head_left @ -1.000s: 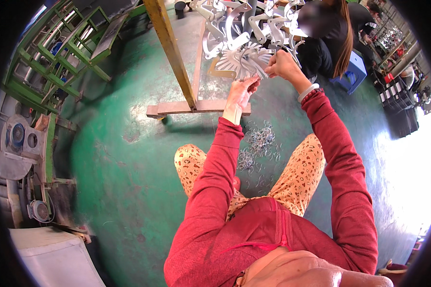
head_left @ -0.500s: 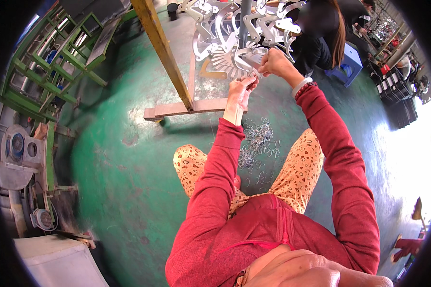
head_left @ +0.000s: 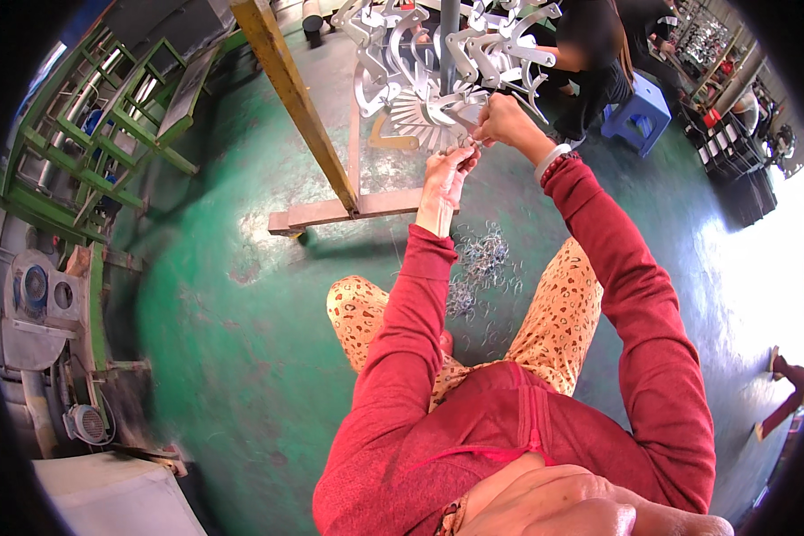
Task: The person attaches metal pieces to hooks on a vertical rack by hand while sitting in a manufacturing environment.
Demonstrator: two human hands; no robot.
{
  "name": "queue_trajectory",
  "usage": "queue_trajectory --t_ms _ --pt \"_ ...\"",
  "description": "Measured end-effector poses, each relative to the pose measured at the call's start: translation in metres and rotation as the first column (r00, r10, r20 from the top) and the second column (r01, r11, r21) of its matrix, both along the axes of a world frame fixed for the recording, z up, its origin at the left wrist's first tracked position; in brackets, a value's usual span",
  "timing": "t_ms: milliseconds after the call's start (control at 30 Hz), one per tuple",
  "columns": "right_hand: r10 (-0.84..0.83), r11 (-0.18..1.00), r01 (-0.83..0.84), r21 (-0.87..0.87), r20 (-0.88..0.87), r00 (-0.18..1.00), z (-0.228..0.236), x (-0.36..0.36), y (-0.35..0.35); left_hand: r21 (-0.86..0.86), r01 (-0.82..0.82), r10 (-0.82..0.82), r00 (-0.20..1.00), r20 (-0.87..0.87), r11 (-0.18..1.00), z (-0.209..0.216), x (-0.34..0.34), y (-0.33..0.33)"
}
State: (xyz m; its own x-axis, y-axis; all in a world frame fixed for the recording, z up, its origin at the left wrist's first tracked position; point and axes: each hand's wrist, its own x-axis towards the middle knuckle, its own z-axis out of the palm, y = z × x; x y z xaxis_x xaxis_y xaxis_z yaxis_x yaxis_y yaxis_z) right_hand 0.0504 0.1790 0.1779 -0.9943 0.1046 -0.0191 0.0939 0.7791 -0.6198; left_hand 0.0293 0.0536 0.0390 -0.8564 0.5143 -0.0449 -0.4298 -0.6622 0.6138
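Observation:
My left hand (head_left: pixel 445 177) is held palm up, its thumb and fingers pinched together. Just above it and to the right, my right hand (head_left: pixel 506 121) points down with its fingertips closed. The two sets of fingertips nearly meet; whatever they pinch is too small to make out. Close beyond them hang curved, silvery metal parts (head_left: pixel 404 49) in a cluster around a grey upright post (head_left: pixel 449 45). Behind my fingers, a fan of flat pale metal strips (head_left: pixel 417 118) surrounds the foot of the post. On the floor below lies a pile of small bent wire hooks (head_left: pixel 482 255).
A yellow steel post (head_left: pixel 299 103) rises from a pinkish base beam (head_left: pixel 344 209) left of my hands. Another person (head_left: pixel 591 54) crouches beyond the metal parts, beside a blue plastic stool (head_left: pixel 639 114). Green racks (head_left: pixel 107 125) and a motor (head_left: pixel 87 423) stand at the left.
My right hand has moved slightly left and down, closer to my left hand's fingertips. My left hand stays nearly in place. The crouching person has shifted, and the view has tilted slightly.

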Motion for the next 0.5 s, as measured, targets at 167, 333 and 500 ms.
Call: queue_trajectory --t_ms 167,333,500 --pt "-0.048 0.999 0.048 -0.021 0.012 0.999 -0.002 0.001 0.006 -0.011 0.003 -0.003 1.000 0.016 1.000 0.005 0.005 0.002" --pt "-0.035 0.998 0.034 -0.051 -0.011 0.999 -0.003 0.006 0.007 -0.002 -0.022 0.022 1.000 0.018 1.000 0.001 0.003 0.002" --pt "0.005 0.992 -0.010 -0.125 -0.046 0.999 -0.006 0.009 0.009 0.000 0.016 -0.016 0.998 -0.052 1.000 -0.012 -0.004 -0.007"
